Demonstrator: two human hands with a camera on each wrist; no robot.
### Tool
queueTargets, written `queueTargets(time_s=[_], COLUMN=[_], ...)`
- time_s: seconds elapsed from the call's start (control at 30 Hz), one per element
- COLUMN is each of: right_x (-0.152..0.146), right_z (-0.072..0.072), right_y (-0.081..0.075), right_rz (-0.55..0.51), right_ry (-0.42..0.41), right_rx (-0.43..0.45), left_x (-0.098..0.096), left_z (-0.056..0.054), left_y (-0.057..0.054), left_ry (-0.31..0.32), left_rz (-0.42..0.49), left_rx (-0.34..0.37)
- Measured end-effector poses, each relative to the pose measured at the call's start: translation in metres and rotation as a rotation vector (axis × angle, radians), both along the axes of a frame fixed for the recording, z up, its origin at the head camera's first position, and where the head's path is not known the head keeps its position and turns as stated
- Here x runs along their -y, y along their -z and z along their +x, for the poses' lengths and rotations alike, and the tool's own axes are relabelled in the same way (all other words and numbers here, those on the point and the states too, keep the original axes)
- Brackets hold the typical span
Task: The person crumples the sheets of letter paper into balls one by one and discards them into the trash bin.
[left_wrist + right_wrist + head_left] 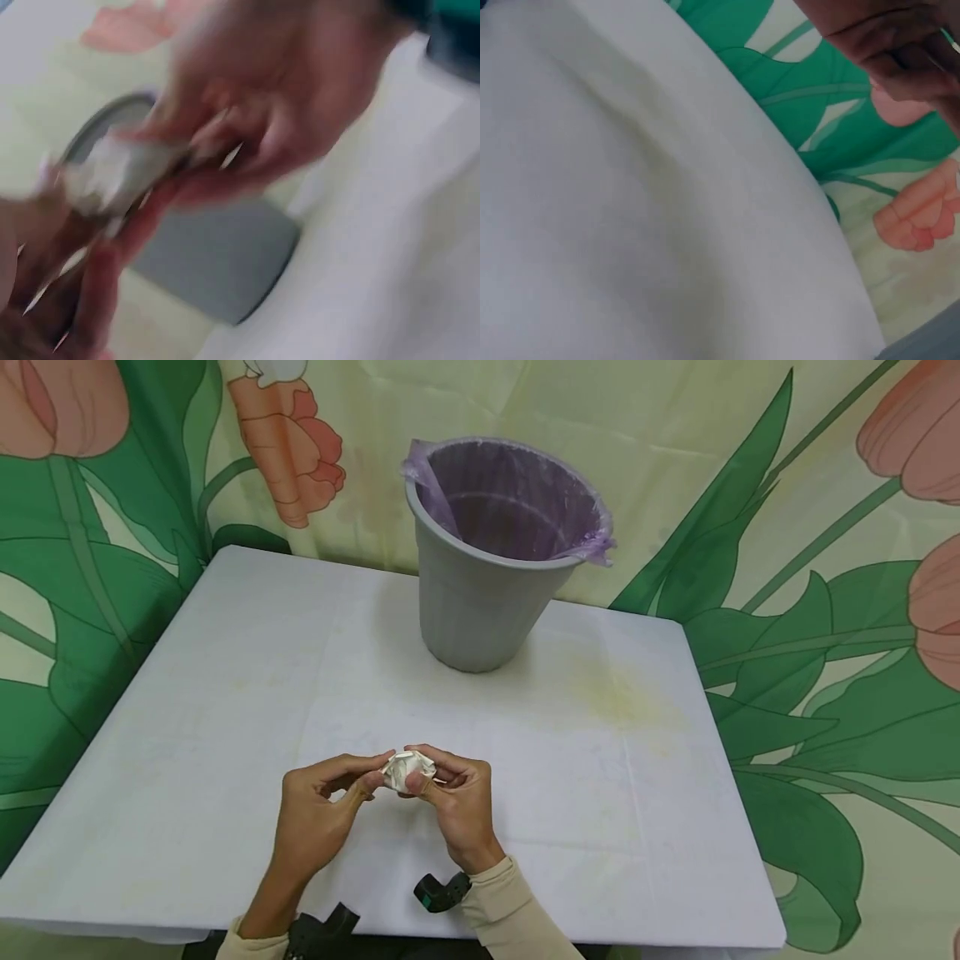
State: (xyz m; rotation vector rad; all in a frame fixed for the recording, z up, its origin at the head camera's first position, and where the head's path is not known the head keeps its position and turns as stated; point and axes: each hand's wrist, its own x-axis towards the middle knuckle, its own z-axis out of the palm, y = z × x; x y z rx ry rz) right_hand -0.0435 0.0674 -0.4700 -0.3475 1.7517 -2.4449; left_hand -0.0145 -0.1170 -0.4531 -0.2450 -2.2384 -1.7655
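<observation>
A small crumpled ball of white paper point(407, 769) is between the two hands, above the near part of the table. My right hand point(463, 802) pinches it from the right, thumb in front and fingers behind. From the left, my left hand point(318, 814) pinches its edge between thumb and fingertips. The left wrist view shows the paper ball point(120, 172) blurred, with fingers of both hands around it. In the right wrist view only part of a hand point(900, 56) appears at the top right, and the paper is out of sight.
A grey bin point(480, 602) lined with a purple plastic bag point(592, 545) stands at the back middle of the table. White cloth covers the table point(187, 735). Behind it hangs a curtain point(675, 460) printed with tulips and green leaves.
</observation>
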Motion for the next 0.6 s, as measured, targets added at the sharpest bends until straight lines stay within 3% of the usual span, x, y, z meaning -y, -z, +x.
queueTargets(time_s=[0.17, 0.27, 0.43, 0.6], right_x=[-0.007, -0.009, -0.010, -0.010], right_z=[-0.003, -0.003, -0.003, -0.002], right_y=[-0.001, -0.001, -0.001, 0.000], right_rz=[0.003, 0.007, 0.030, 0.049], right_ry=[-0.148, -0.227, -0.298, -0.279], right_rx=[-0.058, -0.109, -0.140, -0.145], left_x=[0.038, 0.046, 0.040, 0.027], left_z=[-0.006, -0.009, -0.010, -0.007], left_y=[-0.009, -0.008, -0.001, 0.005], left_ry=[0.304, 0.416, 0.478, 0.419], left_rz=[0.026, 0.091, 0.199, 0.217], left_rx=[0.120, 0.148, 0.155, 0.065])
